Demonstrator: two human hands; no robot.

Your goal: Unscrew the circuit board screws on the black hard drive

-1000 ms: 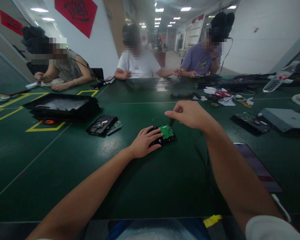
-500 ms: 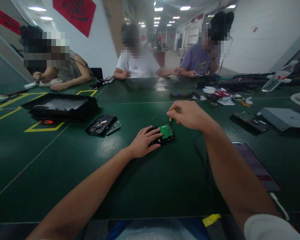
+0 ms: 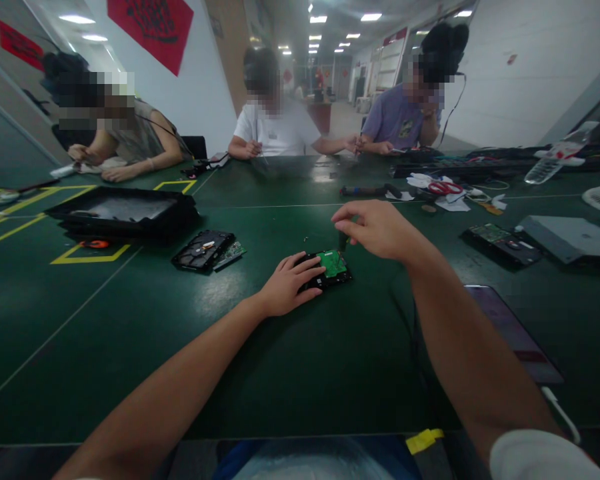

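Note:
A black hard drive [image 3: 330,269] with a green circuit board on top lies on the green table [image 3: 290,360]. My left hand [image 3: 289,285] rests flat on the drive's left side, fingers stretched over it. Just above the drive's far right corner, my right hand [image 3: 375,230] is closed around a screwdriver [image 3: 343,241], held upright with its tip down at the board. Only the dark lower part of the tool shows below my fingers.
A second opened drive [image 3: 204,249] and a black tray [image 3: 123,212] lie to the left. Right of me are a phone [image 3: 510,330], another drive [image 3: 500,241], a grey box [image 3: 570,239], scissors [image 3: 445,188]. Three other people sit at the far side.
My right hand has shifted its fingers on the screwdriver: the yellow handle top seen half a second ago is now covered. My left hand and the drive have stayed put.

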